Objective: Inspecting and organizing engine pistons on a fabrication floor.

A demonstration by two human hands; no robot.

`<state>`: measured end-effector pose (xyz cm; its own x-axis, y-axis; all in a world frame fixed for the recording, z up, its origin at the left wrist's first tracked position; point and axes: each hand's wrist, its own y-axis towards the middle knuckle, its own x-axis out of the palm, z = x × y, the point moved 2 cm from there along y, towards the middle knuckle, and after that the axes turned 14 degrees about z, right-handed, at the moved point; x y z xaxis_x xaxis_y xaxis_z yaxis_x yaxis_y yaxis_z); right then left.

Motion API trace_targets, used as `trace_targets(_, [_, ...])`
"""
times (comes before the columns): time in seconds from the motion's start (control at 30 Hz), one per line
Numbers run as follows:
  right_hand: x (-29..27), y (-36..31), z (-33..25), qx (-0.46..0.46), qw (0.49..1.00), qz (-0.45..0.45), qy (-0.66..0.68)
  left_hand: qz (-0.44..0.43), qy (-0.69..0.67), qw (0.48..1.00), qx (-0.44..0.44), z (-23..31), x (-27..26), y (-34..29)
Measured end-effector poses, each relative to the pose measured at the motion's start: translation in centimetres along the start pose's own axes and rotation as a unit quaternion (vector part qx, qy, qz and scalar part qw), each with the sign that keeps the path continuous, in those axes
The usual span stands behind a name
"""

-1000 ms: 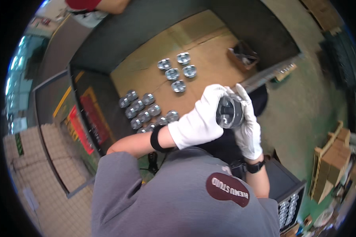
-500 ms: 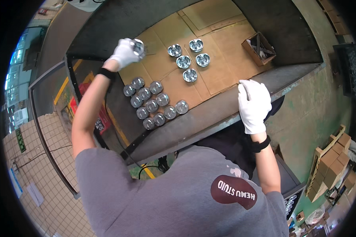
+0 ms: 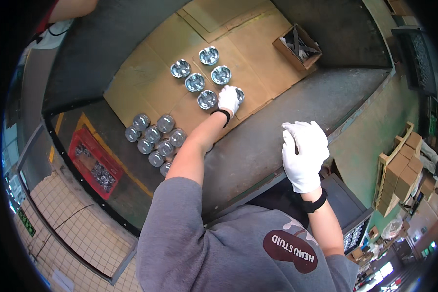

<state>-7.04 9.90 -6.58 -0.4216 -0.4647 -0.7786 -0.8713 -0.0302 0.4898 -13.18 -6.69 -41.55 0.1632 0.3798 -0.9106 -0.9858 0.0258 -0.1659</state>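
Note:
My left hand (image 3: pixel 228 100), in a white glove, is closed on a shiny metal piston (image 3: pixel 240 96) at the near right end of a small group. The piston sits on or just above the cardboard (image 3: pixel 146 68); which, I cannot tell. Several pistons stand hollow side up there, among them one (image 3: pixel 207 99) just left of my hand and another (image 3: pixel 221 75) beyond it. Nearer and to the left, more pistons (image 3: pixel 152 134) show smooth round tops, partly hidden by my left forearm. My gloved right hand (image 3: pixel 305 155) hovers by the bench's front edge, loosely open, holding nothing.
Dark metal walls (image 3: pixel 336 34) surround the bench. A small cardboard box (image 3: pixel 297 48) with dark strips stands far right. Past the left edge lies a red crate (image 3: pixel 95 163) of metal parts. Another person's arm (image 3: pixel 73 7) shows at top left. Stacked cartons (image 3: pixel 404 170) stand right.
My left hand has swung from the far left to the right and nearer, carrying the piston to the hollow-side-up group. My right hand stays near the front edge. The whole view has shifted.

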Motion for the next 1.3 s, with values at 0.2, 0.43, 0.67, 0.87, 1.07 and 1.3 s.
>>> trace_targets(0.2, [0.0, 0.0, 0.1, -0.008, 1.000, -0.029, 0.001, 0.001, -0.084, 0.996, -0.012, -1.0, -2.4, -1.5])
trace_targets(0.43, [0.2, -0.4, 0.4, -0.006, 1.000, -0.005, 0.013, -0.156, 0.092, 0.971, 0.153, -8.1, -6.3, -14.4])
trace_targets(0.67, [0.4, -0.2, 0.6, -0.020, 0.999, 0.027, 0.029, -0.208, 0.188, 0.945, -0.169, -8.6, -2.1, -16.3])
trace_targets(0.87, [0.1, -0.6, 0.6, -0.036, 0.993, 0.096, 0.057, -0.379, 0.229, 0.890, 0.106, -6.7, -5.8, -11.7])
trace_targets(1.07, [-1.3, -0.9, 0.9, -0.024, 0.988, 0.130, 0.086, -0.023, -0.172, 0.982, -0.077, 6.8, -24.0, -9.7])
trace_targets(1.3, [-6.4, -2.8, 2.3, 0.407, 0.697, 0.010, 0.591, 0.272, -0.242, 0.868, 0.339, 20.9, -35.1, -13.9])
